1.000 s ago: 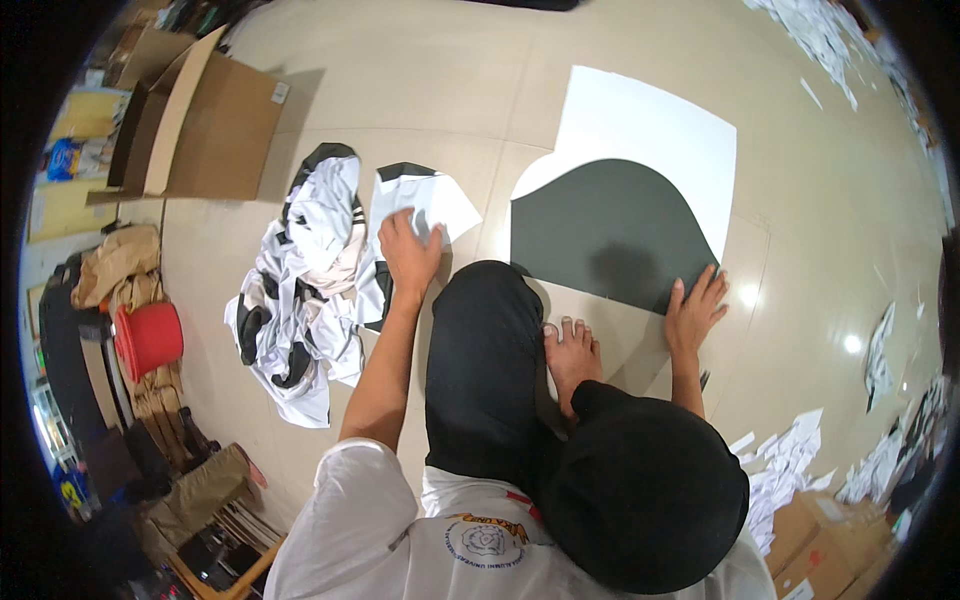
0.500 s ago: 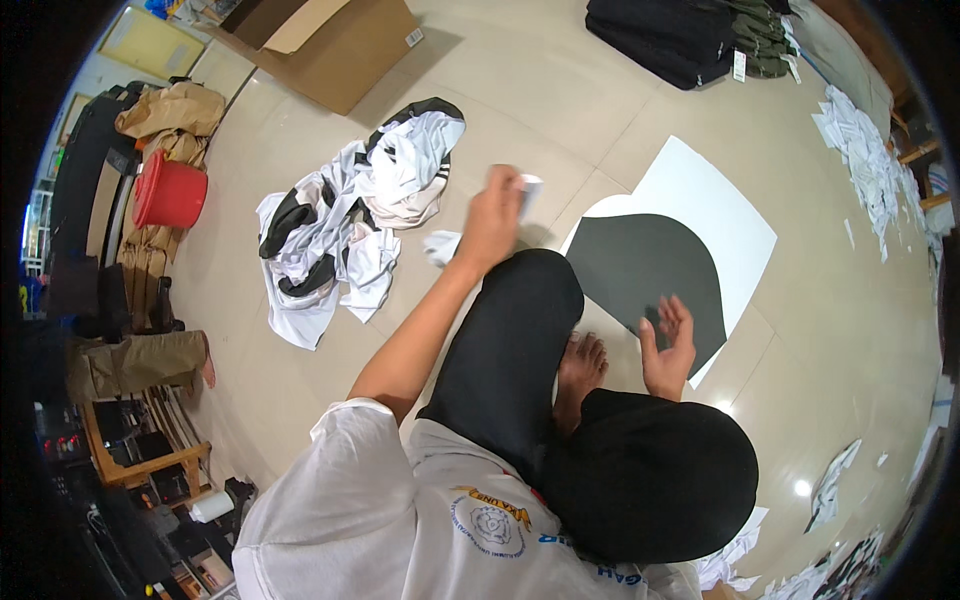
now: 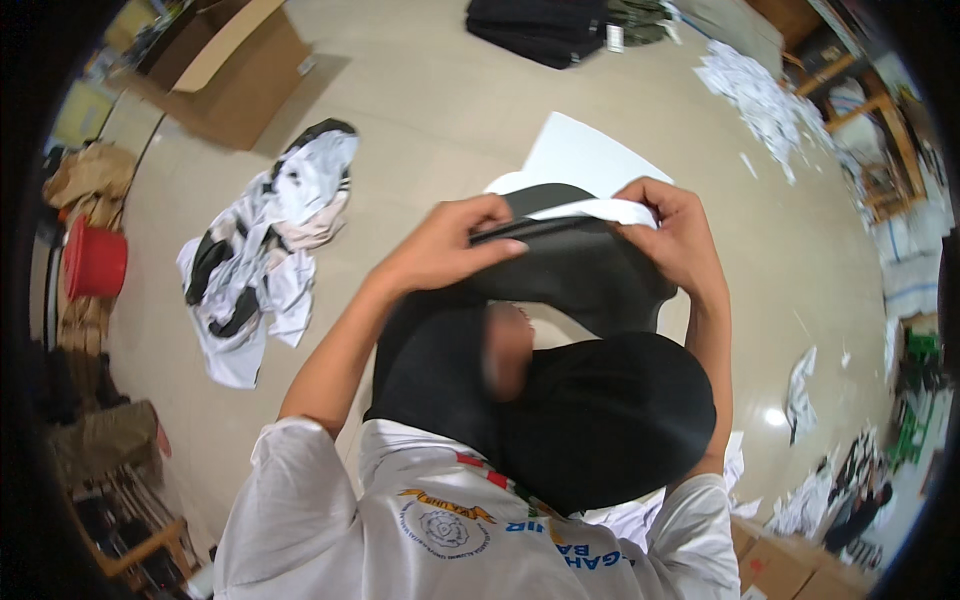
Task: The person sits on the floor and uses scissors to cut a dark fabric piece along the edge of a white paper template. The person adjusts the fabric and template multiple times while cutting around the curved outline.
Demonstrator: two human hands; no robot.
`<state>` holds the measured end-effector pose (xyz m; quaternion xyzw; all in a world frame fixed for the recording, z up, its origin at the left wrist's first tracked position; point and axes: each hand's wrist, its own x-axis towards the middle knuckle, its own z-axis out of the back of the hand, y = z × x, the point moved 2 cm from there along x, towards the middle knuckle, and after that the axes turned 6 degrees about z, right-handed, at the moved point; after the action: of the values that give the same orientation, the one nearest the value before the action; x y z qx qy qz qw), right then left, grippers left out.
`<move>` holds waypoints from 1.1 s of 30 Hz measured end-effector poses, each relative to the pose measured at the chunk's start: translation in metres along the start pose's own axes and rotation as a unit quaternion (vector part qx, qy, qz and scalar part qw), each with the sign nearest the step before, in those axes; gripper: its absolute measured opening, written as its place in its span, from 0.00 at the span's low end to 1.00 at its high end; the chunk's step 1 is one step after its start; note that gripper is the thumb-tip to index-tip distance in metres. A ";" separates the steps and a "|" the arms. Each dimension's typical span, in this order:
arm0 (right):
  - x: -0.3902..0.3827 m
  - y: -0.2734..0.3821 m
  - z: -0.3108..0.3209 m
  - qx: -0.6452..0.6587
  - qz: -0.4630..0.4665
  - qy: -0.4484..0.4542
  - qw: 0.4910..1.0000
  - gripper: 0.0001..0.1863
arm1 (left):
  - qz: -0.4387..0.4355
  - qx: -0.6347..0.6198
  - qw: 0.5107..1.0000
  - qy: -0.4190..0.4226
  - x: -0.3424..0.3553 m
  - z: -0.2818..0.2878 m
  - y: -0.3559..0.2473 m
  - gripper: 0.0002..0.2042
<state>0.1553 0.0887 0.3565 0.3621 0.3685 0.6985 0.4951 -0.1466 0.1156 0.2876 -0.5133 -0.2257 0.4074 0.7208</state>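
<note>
A dark grey flat panel (image 3: 575, 265), fabric-like with a white underside showing along its far edge, is raised in front of me over my lap. My left hand (image 3: 455, 240) grips its left end between thumb and fingers. At the right end my right hand (image 3: 678, 235) pinches the folded edge, thumb underneath and fingers over it. The panel hides most of what lies behind it. Past its far edge a white sheet (image 3: 585, 148) shows on the floor, next to another dark grey area (image 3: 545, 197). My bare foot (image 3: 510, 350) is blurred between my bent, black-clad legs.
A heap of white and black cloth (image 3: 265, 250) lies to my left on the tiled floor. Beyond are a cardboard box (image 3: 240, 85) and a red bucket (image 3: 97, 260). Black folded cloth (image 3: 535, 30) is far ahead, white scraps (image 3: 755, 95) far right, and cardboard (image 3: 790, 565) lower right.
My left hand, which held a small white piece, has come to the panel's left end. My right hand has risen and closed on the right end. The view has shifted right.
</note>
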 end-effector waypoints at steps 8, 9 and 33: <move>-0.024 -0.002 0.057 -0.064 -0.027 -0.058 0.996 0.13 | 0.093 0.014 0.992 0.079 -0.015 0.039 0.001 0.10; -0.027 0.000 0.060 -0.061 -0.043 -0.064 0.995 0.12 | 0.088 0.029 0.993 0.068 -0.015 0.044 0.002 0.10; -0.065 -0.138 -0.026 0.193 -0.169 -0.170 0.951 0.29 | 0.139 -0.036 0.987 -0.077 -0.028 0.100 0.066 0.25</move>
<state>0.2072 0.0548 0.2145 0.4965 0.4622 0.4479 0.5824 -0.2602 0.1575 0.2669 -0.5321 -0.2211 0.5339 0.6188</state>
